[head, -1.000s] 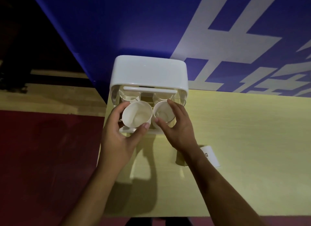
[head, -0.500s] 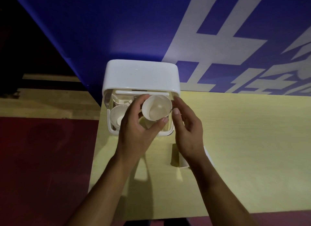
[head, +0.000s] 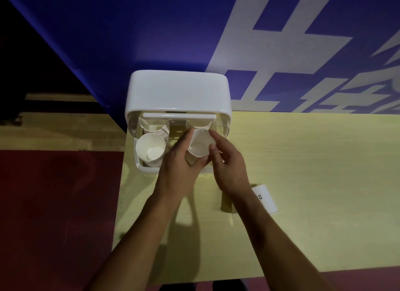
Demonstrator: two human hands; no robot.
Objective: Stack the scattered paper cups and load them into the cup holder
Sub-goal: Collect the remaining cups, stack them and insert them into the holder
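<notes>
- The pale yellow surface (head: pixel 303 182) carries the white cup holder (head: pixel 177 91) at its far left corner.
- The left hand (head: pixel 179 160) has its fingers curled round a paper cup (head: pixel 200 145) over the holder's front right slot.
- The right hand (head: pixel 227 165) pinches that cup's right rim.
- A cup stack (head: pixel 150 148) sits in the front left slot.

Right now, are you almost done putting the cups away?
Nearly. Done: cup stacks sit in the left side of the cup holder. In hand: the left hand and right hand hold one paper cup over its right side. Left: seat it, then load the lying cup on the table by the right wrist.
</notes>
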